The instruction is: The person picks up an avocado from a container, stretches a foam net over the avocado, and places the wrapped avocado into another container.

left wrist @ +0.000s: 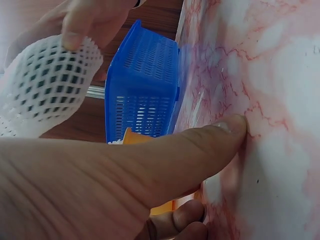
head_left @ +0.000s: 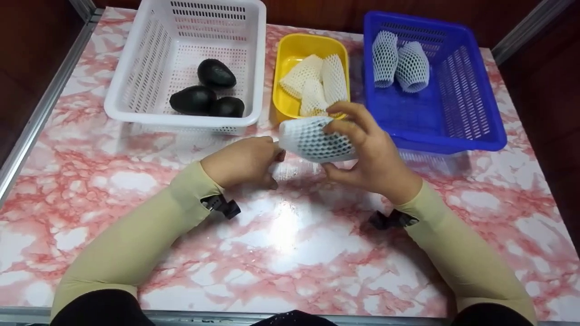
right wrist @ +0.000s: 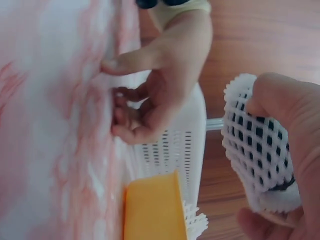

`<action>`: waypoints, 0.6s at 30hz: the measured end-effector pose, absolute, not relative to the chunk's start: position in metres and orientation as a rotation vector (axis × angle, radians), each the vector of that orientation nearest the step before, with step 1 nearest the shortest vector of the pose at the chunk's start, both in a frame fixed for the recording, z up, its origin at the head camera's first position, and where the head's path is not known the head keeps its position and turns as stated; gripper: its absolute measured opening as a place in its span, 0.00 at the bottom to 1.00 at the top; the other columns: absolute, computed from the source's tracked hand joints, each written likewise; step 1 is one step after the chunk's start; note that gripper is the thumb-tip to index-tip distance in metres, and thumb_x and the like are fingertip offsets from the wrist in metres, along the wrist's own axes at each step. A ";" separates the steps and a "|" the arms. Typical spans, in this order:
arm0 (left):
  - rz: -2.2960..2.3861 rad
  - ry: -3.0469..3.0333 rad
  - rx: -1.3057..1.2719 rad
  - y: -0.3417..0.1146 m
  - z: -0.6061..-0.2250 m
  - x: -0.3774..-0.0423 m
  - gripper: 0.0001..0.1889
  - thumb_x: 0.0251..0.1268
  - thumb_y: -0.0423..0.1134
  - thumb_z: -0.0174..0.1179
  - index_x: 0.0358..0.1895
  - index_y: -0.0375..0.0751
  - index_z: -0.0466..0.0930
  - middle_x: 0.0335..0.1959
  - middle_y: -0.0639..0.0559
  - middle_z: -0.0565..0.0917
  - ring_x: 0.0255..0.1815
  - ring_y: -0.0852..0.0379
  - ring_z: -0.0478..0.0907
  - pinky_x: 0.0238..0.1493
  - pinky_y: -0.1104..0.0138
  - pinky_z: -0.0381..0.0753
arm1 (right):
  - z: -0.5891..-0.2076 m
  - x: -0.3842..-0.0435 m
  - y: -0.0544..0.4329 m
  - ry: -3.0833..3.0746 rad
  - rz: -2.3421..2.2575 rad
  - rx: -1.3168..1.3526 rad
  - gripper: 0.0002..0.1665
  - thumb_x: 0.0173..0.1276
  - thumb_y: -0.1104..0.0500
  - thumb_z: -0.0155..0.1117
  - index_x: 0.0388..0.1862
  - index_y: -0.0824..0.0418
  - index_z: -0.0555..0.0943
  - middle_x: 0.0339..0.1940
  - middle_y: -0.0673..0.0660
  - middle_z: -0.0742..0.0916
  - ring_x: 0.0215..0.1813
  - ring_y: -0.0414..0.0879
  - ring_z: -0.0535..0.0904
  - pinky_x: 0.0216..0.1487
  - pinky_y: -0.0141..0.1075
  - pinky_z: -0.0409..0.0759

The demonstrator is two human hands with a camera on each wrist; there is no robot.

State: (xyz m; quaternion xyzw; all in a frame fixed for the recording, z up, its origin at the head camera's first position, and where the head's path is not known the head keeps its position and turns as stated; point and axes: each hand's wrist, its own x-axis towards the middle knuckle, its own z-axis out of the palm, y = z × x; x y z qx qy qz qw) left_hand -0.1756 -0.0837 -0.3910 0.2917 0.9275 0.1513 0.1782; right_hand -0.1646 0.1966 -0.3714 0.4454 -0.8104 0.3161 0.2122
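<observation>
Leftmost on the pink-and-white marbled counter point(head_left: 480, 199) stands a white plastic basket point(head_left: 181, 119). Three dark avocados point(head_left: 193, 100) lie grouped in its near right part, two of them side by side by the front wall and the third behind.

Just below that basket's front right corner is the left hand point(head_left: 244, 160), low over the counter. Its grip is loose and holds nothing — thumb stretched out, the other fingers slightly bent.

Next comes a yellow plastic bin point(head_left: 282, 99) with several pale foam nets point(head_left: 334, 81) heaped inside, toward its right and front.

In front of the bin, raised above the counter, is an avocado in a white foam net point(head_left: 312, 140), its dark skin showing through the mesh. It tilts sideways, one end toward the left hand, though the wrist views show a gap between them. The right hand point(head_left: 378, 154) holds it from the right, thumb below and fingers above, the grip only as wide as the fruit.

Rightmost sits a blue plastic basket point(head_left: 417, 113) — two rounded foam nets point(head_left: 413, 68) lie side by side in its far left corner.
</observation>
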 end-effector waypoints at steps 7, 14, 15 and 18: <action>0.404 2.621 0.855 -0.085 -0.393 -0.177 0.27 0.57 0.49 0.81 0.54 0.45 0.78 0.46 0.46 0.81 0.46 0.44 0.80 0.54 0.50 0.82 | -0.354 -0.168 0.201 -2.296 1.450 1.025 0.42 0.51 0.72 0.81 0.65 0.65 0.72 0.67 0.65 0.84 0.66 0.59 0.85 0.66 0.45 0.89; 0.390 2.615 0.826 -0.085 -0.392 -0.178 0.27 0.58 0.49 0.80 0.56 0.45 0.78 0.50 0.44 0.82 0.50 0.42 0.82 0.59 0.48 0.83 | -0.278 -0.230 0.230 -2.259 1.867 0.395 0.47 0.56 0.72 0.79 0.73 0.51 0.74 0.63 0.58 0.83 0.61 0.53 0.84 0.57 0.38 0.88; 0.390 2.609 0.816 -0.085 -0.392 -0.178 0.27 0.59 0.49 0.80 0.56 0.45 0.78 0.51 0.44 0.82 0.51 0.42 0.82 0.60 0.49 0.82 | -0.268 -0.243 0.236 -2.245 1.888 0.311 0.46 0.56 0.72 0.79 0.73 0.50 0.76 0.63 0.57 0.84 0.62 0.52 0.83 0.59 0.38 0.87; 0.390 2.592 0.803 -0.084 -0.392 -0.180 0.28 0.60 0.49 0.80 0.58 0.45 0.78 0.52 0.45 0.81 0.52 0.42 0.82 0.61 0.49 0.82 | -0.246 -0.280 0.259 -2.196 1.998 0.038 0.41 0.57 0.71 0.81 0.69 0.52 0.80 0.66 0.54 0.84 0.66 0.48 0.82 0.65 0.35 0.83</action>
